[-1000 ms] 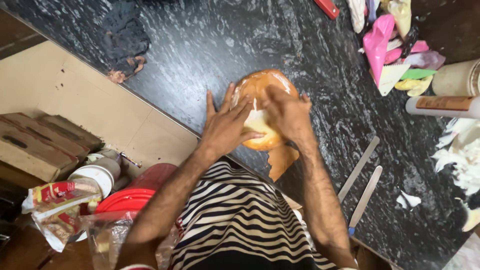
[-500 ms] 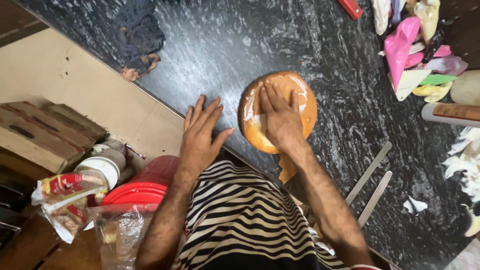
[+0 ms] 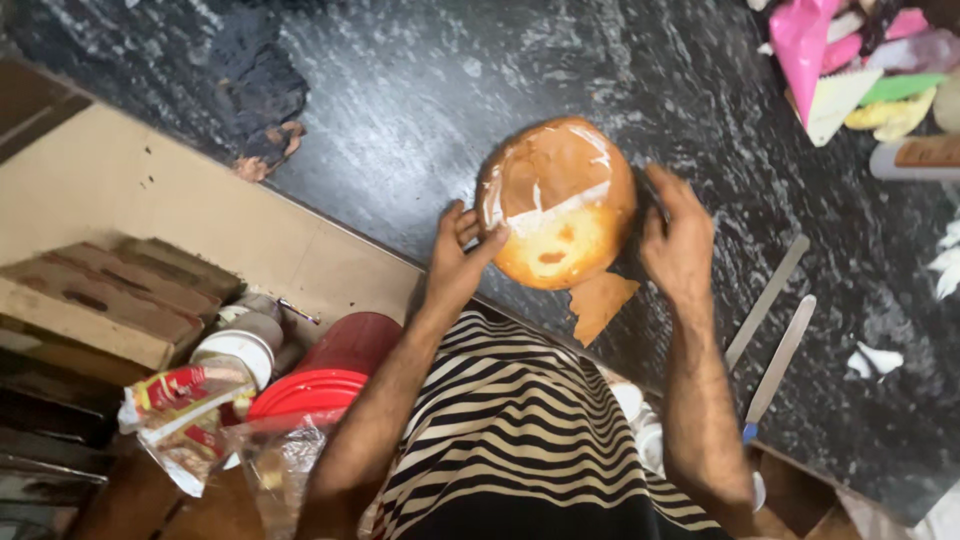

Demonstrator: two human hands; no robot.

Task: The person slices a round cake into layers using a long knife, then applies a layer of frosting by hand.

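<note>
A round golden cake (image 3: 557, 203) lies on the dark speckled counter (image 3: 420, 90), close to the edge where the person stands. Its top is partly covered with a brown paper layer and some white streaks, and the lower part shows the bare yellow crumb. A torn brown piece of paper (image 3: 600, 303) lies on the counter just below the cake, touching or almost touching it.

The left hand (image 3: 458, 255) is at the left side of the cake, and its fingertips (image 3: 492, 238) touch the rim. The fingers are bent lightly, not closed around anything. The right hand (image 3: 677, 238) is at the right side of the cake, the fingers spread and loose against the edge, holding nothing. So both hands are open, one on each side of the cake.

To the right of the right arm, two long flat spatulas (image 3: 770, 325) lie side by side on the counter. At the far right corner there is a heap of pink and coloured wrappers (image 3: 835, 60). On the left, below the counter edge, stand a red bucket (image 3: 320, 375), a white jar (image 3: 240, 350) and a crumpled plastic bag (image 3: 175, 410). The person wears a black and white striped shirt (image 3: 520, 440).
</note>
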